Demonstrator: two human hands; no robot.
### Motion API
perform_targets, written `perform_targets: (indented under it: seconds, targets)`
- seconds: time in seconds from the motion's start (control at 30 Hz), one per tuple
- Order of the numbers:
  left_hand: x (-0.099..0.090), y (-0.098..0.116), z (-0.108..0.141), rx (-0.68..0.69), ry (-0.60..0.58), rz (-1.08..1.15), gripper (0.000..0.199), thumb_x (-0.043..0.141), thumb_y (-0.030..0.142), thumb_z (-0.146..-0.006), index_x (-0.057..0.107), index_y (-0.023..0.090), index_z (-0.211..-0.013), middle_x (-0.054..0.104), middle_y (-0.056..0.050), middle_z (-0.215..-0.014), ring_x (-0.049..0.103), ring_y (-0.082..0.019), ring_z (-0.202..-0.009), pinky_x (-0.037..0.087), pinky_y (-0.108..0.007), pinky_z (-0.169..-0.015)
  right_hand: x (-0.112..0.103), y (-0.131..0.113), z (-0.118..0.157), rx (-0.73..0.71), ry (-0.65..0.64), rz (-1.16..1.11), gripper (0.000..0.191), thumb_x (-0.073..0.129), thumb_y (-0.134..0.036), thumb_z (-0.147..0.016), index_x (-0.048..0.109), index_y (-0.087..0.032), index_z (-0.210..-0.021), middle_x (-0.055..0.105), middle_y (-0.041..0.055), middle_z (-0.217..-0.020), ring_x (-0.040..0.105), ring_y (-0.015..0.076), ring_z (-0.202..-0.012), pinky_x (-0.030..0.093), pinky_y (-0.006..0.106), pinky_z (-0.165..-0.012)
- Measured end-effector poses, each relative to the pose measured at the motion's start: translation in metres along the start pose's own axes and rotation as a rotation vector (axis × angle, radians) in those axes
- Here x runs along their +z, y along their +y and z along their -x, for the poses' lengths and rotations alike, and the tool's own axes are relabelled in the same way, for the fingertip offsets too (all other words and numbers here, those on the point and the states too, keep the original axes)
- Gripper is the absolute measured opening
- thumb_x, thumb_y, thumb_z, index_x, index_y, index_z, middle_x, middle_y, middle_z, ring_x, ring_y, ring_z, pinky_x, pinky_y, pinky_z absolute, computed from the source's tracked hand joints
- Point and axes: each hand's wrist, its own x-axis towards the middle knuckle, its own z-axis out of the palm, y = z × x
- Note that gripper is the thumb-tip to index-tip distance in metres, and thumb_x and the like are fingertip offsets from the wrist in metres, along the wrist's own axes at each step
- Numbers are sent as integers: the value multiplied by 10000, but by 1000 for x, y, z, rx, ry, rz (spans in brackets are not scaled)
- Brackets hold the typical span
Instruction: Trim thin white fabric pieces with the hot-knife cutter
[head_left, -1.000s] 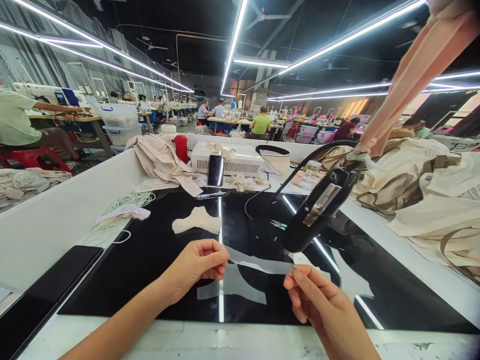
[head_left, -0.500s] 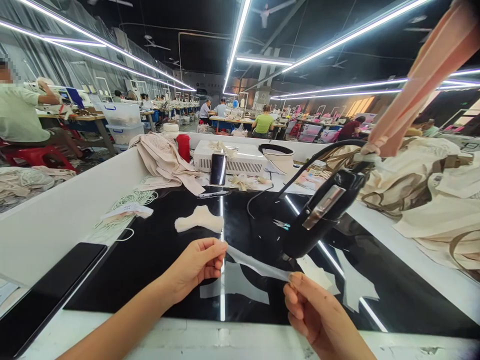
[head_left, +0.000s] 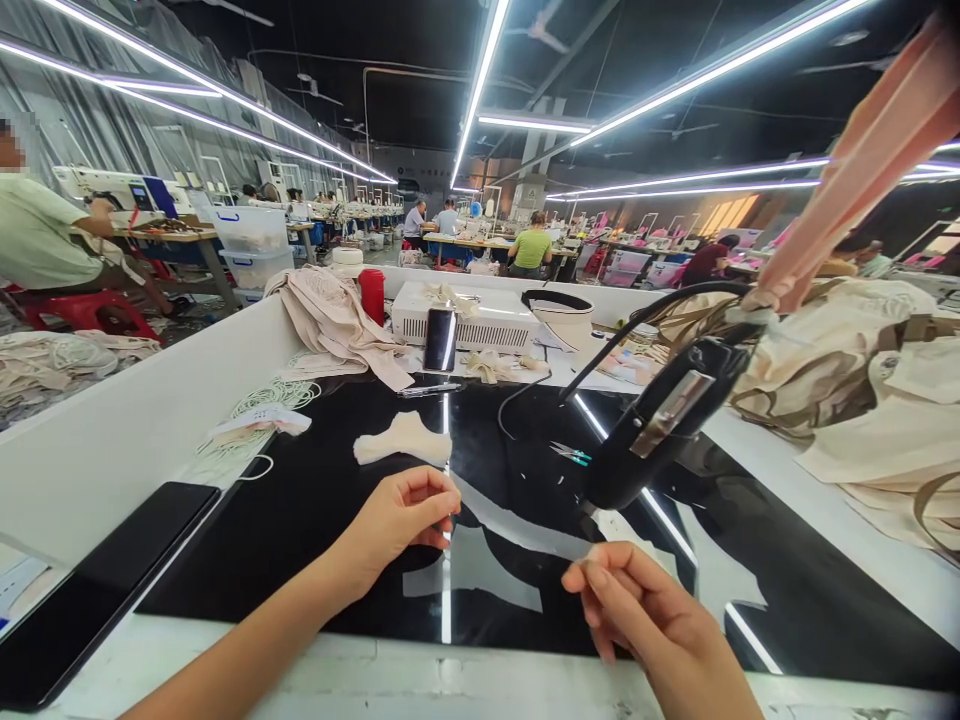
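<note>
A thin, translucent whitish strip (head_left: 517, 525) stretches between my two hands above the glossy black board (head_left: 300, 560). My left hand (head_left: 409, 515) is closed in a pinch at the strip's left end. At its right end, the thumb and fingertips of my right hand (head_left: 637, 595) pinch it. The strip sags in a slight curve. Beneath it lies a curved translucent piece (head_left: 480, 575). A cream shaped fabric piece (head_left: 401, 438) rests beyond my left hand. Near my right hand hangs a black corded power tool (head_left: 645, 430), its tip pointing down.
Small thread snips (head_left: 571, 453) lie beside the tool. More pale cut pieces (head_left: 720, 560) are at right. A dark flat slab (head_left: 105, 590) sits at left, near green cord (head_left: 270, 400). Behind stand a phone (head_left: 439, 340) and a white vented box (head_left: 469, 318). Cream fabric (head_left: 885, 400) is piled right.
The strip has gone from nearly taut to slightly sagging. My right hand's fingers have shifted and spread a little. The view has swung slightly left.
</note>
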Motion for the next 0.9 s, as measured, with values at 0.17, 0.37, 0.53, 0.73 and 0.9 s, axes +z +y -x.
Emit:
perform_targets:
  seconds: [0.17,0.37,0.53,0.73,0.9]
  targets:
    - [3,-1,0,66,27,-65,310,858,407,-756,665,171,-806,625,16,-719,584,-102,-643,559,-217,-608,1,5,3,-111,82,147,407,728,-654,-830,698,-247,-826,761,38,-841,548,152,-605,528,267,-571]
    - [7,1,0,133,57,-71,264,824,359,-729,643,177,-790,607,28,-662,580,-116,-629,560,-225,-577,0,7,5,-242,208,322,283,707,-556,-859,749,-277,-852,779,32,-873,687,188,-703,583,272,-699]
    - [8,0,3,143,94,-100,230,783,346,-759,626,179,-776,620,31,-636,574,-103,-583,564,-233,-589,1,16,6,-385,316,377,210,714,-488,-875,795,-304,-935,785,30,-930,725,190,-707,597,296,-741]
    - [10,-2,3,143,153,-52,250,783,372,-751,626,177,-766,614,37,-631,568,-95,-564,536,-221,-573,7,28,5,-587,376,274,110,720,-364,-912,764,-271,-872,779,85,-1076,706,204,-726,615,357,-666]
    - [11,-3,2,154,182,-2,244,788,359,-743,618,183,-747,609,41,-649,563,-90,-559,490,-208,-561,7,32,3,-805,438,397,73,729,-232,-914,762,-293,-891,738,74,-1009,699,214,-808,599,391,-722]
